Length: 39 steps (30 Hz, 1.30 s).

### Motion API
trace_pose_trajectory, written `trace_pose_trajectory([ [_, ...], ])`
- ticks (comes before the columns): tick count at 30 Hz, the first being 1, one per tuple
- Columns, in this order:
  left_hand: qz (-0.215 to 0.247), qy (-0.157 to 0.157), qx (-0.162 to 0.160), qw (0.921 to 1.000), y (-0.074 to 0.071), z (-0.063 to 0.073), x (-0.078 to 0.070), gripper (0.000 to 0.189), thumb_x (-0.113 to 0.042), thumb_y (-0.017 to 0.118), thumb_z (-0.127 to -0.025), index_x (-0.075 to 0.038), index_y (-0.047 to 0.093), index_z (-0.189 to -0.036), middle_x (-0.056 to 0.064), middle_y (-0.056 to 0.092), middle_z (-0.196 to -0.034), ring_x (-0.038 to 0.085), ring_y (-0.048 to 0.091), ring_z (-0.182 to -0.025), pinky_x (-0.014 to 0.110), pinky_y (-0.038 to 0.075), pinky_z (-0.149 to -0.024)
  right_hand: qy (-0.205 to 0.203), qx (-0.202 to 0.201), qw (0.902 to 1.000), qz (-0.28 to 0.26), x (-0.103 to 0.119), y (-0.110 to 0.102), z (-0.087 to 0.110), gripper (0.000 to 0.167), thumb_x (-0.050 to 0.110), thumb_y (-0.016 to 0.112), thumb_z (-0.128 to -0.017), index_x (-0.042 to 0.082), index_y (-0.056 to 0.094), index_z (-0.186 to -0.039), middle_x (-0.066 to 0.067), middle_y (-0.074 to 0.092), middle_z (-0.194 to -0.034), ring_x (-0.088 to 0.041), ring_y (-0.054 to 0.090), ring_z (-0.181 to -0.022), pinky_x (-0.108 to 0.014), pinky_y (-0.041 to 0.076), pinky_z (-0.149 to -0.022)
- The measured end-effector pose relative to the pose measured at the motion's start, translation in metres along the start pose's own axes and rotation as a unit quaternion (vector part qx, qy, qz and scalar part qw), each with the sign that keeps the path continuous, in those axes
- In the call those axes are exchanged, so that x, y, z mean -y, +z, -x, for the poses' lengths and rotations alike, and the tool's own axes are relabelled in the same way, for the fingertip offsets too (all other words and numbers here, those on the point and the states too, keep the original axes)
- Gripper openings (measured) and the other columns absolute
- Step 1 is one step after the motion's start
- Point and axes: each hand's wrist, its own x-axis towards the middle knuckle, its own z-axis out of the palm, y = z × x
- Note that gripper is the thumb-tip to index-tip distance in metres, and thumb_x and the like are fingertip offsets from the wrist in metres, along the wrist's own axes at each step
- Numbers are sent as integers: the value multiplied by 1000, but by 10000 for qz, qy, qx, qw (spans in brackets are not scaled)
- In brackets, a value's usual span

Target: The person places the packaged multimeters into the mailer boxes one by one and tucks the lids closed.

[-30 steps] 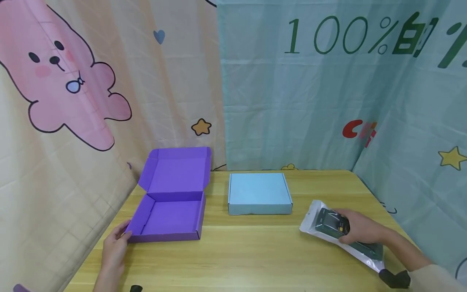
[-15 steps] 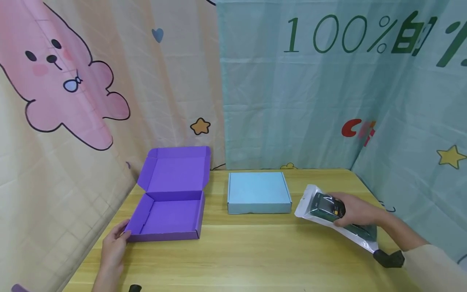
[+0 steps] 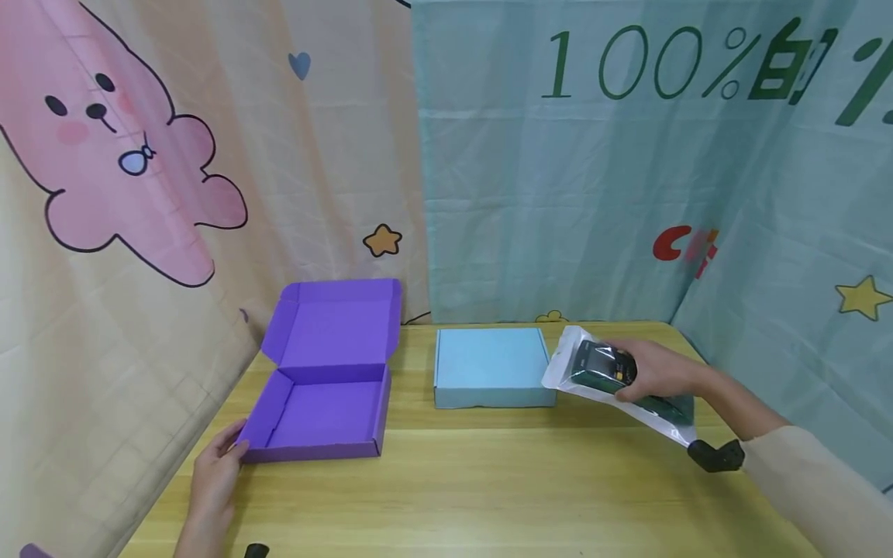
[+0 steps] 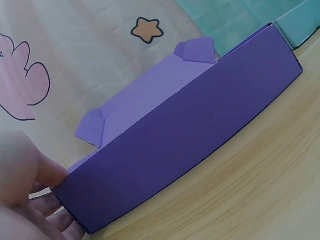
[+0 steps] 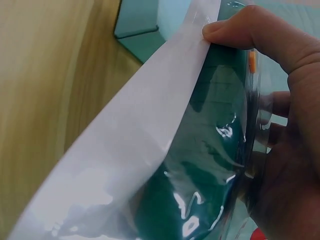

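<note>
At the left of the head view, a purple cardboard box [image 3: 314, 451] lies on the table with its lid raised. My left hand [image 3: 212, 473] grips its near left corner; in the left wrist view the thumb [image 4: 50, 170] reaches the top edge, with fingers along the side wall. On the right, my right hand [image 3: 659, 368] holds a plastic package [image 3: 593, 364] with a white border and a dark green item under clear film. The right thumb [image 5: 230, 30] presses the film's edge. The package's white end overlaps the right edge of a closed light blue box [image 3: 488, 364] in the head view.
The wooden table [image 3: 474, 488] runs back to hanging curtains [image 3: 523, 194]. A black piece [image 3: 715, 456] shows beneath the right sleeve, and another black object [image 3: 256, 550] is at the front edge. Bare tabletop lies before the blue box.
My right hand has carried the package left and away from me, towards the blue box. My left hand and the purple box stay in place.
</note>
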Motion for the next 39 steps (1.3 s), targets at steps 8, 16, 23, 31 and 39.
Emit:
trace_pose_trajectory([
  [8, 138, -3, -99, 9999, 1, -1, 1, 56, -2, 47, -107, -4, 32, -161, 12, 33, -159, 23, 31, -147, 23, 29, -118, -135, 155, 9996, -170, 12, -6, -20, 100, 36, 89, -72, -4, 43, -151, -9, 59, -120, -27, 56, -101, -38, 53, -80],
  [16, 223, -9, -119, 9997, 2, -1, 1, 56, 0, 48, -106, -2, 33, -160, 13, 34, -157, 22, 34, -144, 21, 32, -115, -200, 262, 9991, -256, 28, -6, -41, 101, 34, 89, -75, -5, 39, -154, -12, 58, -123, -29, 56, -101, -39, 55, -80],
  [23, 244, -73, -57, 9997, 0, -1, 0, 56, -2, 48, -107, -3, 31, -161, 13, 32, -160, 23, 31, -147, 22, 30, -117, -153, 346, 9993, -51, 40, 0, -58, 101, 38, 88, -74, -5, 41, -152, -13, 58, -127, -31, 55, -106, -47, 55, -88],
  [31, 164, -109, 53, 9998, -1, -2, 0, 57, -4, 48, -108, -3, 30, -162, 15, 29, -164, 23, 29, -149, 22, 29, -117, -265, 437, 9987, -2, 51, 10, -73, 101, 40, 88, -73, -2, 41, -153, -12, 57, -128, -30, 53, -107, -43, 51, -85],
  [39, 199, -71, 2, 9998, -2, 0, 0, 56, -4, 48, -108, -3, 31, -161, 14, 31, -161, 22, 32, -146, 20, 32, -115, -485, 594, 9970, -70, 68, 21, -95, 101, 39, 86, -75, 0, 40, -156, -7, 57, -125, -26, 53, -102, -39, 51, -80],
])
